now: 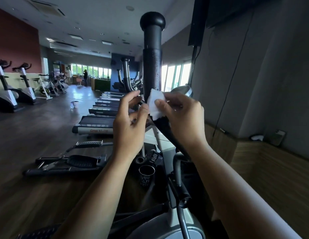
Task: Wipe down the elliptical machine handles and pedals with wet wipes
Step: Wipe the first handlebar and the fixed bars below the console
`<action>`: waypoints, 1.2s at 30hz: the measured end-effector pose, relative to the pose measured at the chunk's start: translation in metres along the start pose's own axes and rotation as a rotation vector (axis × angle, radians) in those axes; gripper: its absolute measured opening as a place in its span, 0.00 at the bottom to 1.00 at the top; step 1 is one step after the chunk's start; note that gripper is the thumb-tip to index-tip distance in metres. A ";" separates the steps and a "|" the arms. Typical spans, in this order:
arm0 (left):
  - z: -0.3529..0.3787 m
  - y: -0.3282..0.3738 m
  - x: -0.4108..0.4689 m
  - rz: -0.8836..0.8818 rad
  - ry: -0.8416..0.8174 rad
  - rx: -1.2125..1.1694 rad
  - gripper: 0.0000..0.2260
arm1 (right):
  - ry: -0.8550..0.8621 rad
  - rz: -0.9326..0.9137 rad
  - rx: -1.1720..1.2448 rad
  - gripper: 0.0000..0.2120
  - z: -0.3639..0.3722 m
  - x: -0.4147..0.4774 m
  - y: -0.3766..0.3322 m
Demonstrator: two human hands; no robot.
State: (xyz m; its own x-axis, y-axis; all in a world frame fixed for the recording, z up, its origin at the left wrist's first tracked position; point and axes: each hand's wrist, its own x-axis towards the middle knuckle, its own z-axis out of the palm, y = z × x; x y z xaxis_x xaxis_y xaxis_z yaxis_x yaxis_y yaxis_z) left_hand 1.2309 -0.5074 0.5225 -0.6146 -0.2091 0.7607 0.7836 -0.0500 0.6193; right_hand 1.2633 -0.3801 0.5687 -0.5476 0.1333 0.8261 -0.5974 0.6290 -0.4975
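A tall black elliptical handle (152, 62) with a round knob on top rises in front of me. A folded white wet wipe (155, 105) lies against its lower part. My right hand (181, 116) pinches the wipe between thumb and fingers. My left hand (130, 121) is just left of the handle with its fingers curled, the thumb touching the wipe's left edge. A black ridged pedal (81, 161) lies low on the left, with a second pedal (90, 144) behind it. The handle's lower stretch is hidden behind my hands.
A black cup (146, 174) sits in the machine's holder below my hands. A row of treadmills (98, 121) runs away on the left, with exercise bikes (10, 90) along the far left wall. A grey wall and wooden ledge (264, 163) stand on the right.
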 end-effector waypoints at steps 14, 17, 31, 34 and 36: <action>-0.012 0.007 0.017 0.070 -0.113 0.125 0.17 | -0.096 0.036 -0.002 0.07 -0.007 -0.002 0.018; -0.012 0.008 0.022 0.061 -0.100 0.107 0.15 | -0.032 -0.001 0.111 0.05 0.003 0.019 0.000; -0.001 0.016 0.027 0.130 -0.113 0.273 0.26 | -0.108 0.027 0.258 0.07 0.002 0.020 0.006; 0.000 0.016 0.022 0.097 -0.104 0.254 0.25 | -0.103 0.055 0.311 0.05 0.003 0.022 0.014; 0.000 0.016 0.022 0.090 -0.094 0.249 0.23 | -0.121 0.081 0.385 0.08 0.004 0.039 0.011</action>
State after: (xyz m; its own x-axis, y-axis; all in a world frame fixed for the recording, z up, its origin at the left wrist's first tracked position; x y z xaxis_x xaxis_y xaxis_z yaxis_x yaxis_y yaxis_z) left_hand 1.2302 -0.5132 0.5495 -0.5587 -0.1102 0.8220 0.7955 0.2090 0.5687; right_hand 1.2330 -0.3714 0.5946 -0.6531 0.0658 0.7544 -0.7122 0.2849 -0.6415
